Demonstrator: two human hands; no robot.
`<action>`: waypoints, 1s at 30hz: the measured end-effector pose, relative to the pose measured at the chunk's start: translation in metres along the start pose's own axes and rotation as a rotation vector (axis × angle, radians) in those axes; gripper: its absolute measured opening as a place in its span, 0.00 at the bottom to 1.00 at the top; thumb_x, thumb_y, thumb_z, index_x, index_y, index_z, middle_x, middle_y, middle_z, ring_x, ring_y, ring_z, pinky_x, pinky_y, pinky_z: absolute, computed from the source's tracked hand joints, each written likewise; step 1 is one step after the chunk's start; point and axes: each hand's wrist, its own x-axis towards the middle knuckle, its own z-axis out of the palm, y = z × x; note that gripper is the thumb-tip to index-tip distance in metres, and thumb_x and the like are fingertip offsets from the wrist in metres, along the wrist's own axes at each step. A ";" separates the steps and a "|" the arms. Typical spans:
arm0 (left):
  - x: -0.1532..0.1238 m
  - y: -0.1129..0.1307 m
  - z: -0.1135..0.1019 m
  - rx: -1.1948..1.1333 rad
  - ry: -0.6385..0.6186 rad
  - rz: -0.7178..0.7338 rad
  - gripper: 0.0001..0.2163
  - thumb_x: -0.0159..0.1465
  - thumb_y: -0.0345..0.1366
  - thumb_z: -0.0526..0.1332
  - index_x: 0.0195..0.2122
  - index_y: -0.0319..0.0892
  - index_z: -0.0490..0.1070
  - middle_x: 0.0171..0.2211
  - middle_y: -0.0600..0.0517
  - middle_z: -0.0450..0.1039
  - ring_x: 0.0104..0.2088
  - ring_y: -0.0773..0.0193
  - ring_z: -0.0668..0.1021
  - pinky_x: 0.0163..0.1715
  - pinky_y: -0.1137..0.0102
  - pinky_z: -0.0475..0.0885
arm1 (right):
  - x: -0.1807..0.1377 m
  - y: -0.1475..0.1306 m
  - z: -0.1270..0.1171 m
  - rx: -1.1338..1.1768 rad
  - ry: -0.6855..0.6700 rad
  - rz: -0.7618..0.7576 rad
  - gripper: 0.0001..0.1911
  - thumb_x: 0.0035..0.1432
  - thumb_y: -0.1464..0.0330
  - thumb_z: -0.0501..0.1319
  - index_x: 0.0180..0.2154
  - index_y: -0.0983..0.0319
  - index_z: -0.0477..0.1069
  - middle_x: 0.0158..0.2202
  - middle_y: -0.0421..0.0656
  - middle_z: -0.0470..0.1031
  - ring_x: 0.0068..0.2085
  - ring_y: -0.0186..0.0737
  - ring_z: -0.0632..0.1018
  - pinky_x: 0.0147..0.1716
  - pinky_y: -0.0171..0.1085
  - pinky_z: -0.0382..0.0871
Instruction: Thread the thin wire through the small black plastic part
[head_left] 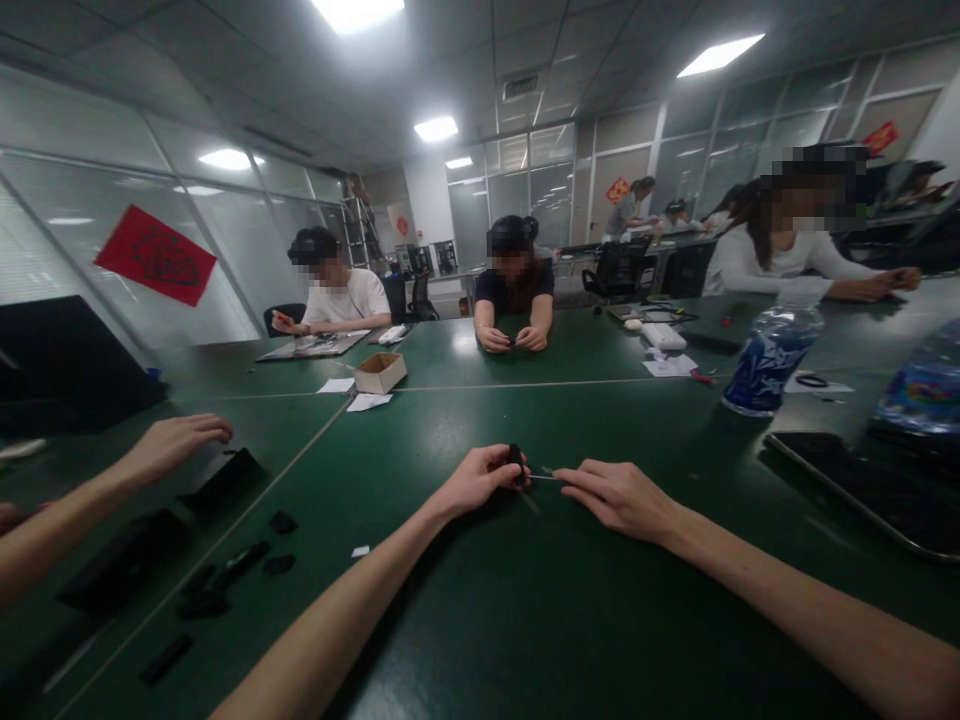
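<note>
1. The small black part sits pinched in the fingertips of the left hand, just above the green counter, about midway across it and nearer the person's own edge than the far one.
2. The right hand is curled nearly closed around a thin metal tool, its tip pointing at the black part and touching it or all but touching.
3. My read is that the person is working the tool into the part, a fine fitting or prying step; the next move would call for a steady left-hand pinch and a small, controlled push along the tool's line.
4. To the left, another person's hand hovers open over a spread of black pieces near the counter's left edge.
5. A water bottle stands toward the right edge and a cardboard box farther back, where other people sit at work.
6. Hard to make out: what the black part is, the tool's tip, and exactly where they meet. The dim light blurs the loose pieces.
</note>
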 end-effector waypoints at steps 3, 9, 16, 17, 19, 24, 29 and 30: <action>0.000 0.000 0.000 0.032 -0.015 0.008 0.16 0.56 0.43 0.65 0.40 0.37 0.71 0.35 0.48 0.74 0.37 0.61 0.76 0.40 0.65 0.69 | 0.001 -0.001 -0.001 -0.027 -0.020 -0.014 0.21 0.69 0.62 0.45 0.50 0.65 0.71 0.34 0.48 0.74 0.28 0.35 0.73 0.26 0.32 0.68; -0.001 -0.001 0.000 0.033 -0.008 0.005 0.14 0.57 0.41 0.64 0.40 0.37 0.71 0.36 0.48 0.74 0.38 0.61 0.76 0.41 0.66 0.70 | -0.001 0.001 0.001 -0.068 -0.033 -0.032 0.21 0.69 0.63 0.46 0.50 0.66 0.71 0.35 0.48 0.74 0.28 0.35 0.73 0.26 0.33 0.68; 0.000 -0.001 0.001 0.016 0.015 0.022 0.16 0.56 0.43 0.65 0.40 0.37 0.71 0.36 0.48 0.74 0.37 0.61 0.77 0.40 0.65 0.70 | -0.002 0.003 0.005 -0.004 0.080 -0.016 0.19 0.68 0.62 0.47 0.50 0.63 0.70 0.33 0.47 0.74 0.28 0.35 0.73 0.26 0.33 0.67; 0.000 0.000 0.001 0.029 0.007 0.020 0.16 0.56 0.43 0.65 0.39 0.37 0.71 0.35 0.48 0.74 0.37 0.61 0.76 0.40 0.65 0.70 | -0.001 0.003 0.005 0.020 0.127 0.025 0.19 0.68 0.62 0.47 0.51 0.63 0.70 0.33 0.46 0.74 0.28 0.35 0.73 0.26 0.33 0.68; -0.001 0.001 0.002 0.050 -0.006 0.013 0.14 0.56 0.43 0.65 0.38 0.37 0.72 0.34 0.49 0.74 0.37 0.61 0.76 0.41 0.66 0.70 | -0.001 0.003 0.005 0.060 0.220 0.114 0.20 0.68 0.61 0.47 0.51 0.63 0.69 0.32 0.46 0.74 0.28 0.36 0.73 0.27 0.34 0.69; -0.001 0.000 0.001 -0.047 0.065 0.003 0.17 0.54 0.43 0.67 0.40 0.37 0.71 0.36 0.47 0.75 0.37 0.60 0.77 0.42 0.63 0.70 | 0.000 0.002 0.004 0.107 0.125 0.083 0.19 0.67 0.61 0.49 0.50 0.64 0.70 0.33 0.45 0.73 0.28 0.34 0.73 0.26 0.33 0.68; 0.000 -0.004 -0.001 -0.100 0.094 -0.008 0.19 0.54 0.41 0.68 0.42 0.36 0.70 0.38 0.46 0.75 0.37 0.61 0.77 0.44 0.62 0.69 | 0.000 0.000 0.002 0.088 0.020 0.062 0.19 0.68 0.61 0.48 0.49 0.63 0.71 0.34 0.45 0.74 0.30 0.35 0.73 0.28 0.33 0.68; 0.000 -0.004 -0.002 -0.098 0.094 -0.007 0.18 0.54 0.41 0.67 0.43 0.36 0.70 0.39 0.46 0.75 0.37 0.61 0.77 0.44 0.62 0.70 | 0.000 0.000 0.001 0.083 0.007 0.059 0.19 0.68 0.61 0.48 0.49 0.63 0.71 0.34 0.45 0.74 0.30 0.35 0.73 0.28 0.33 0.68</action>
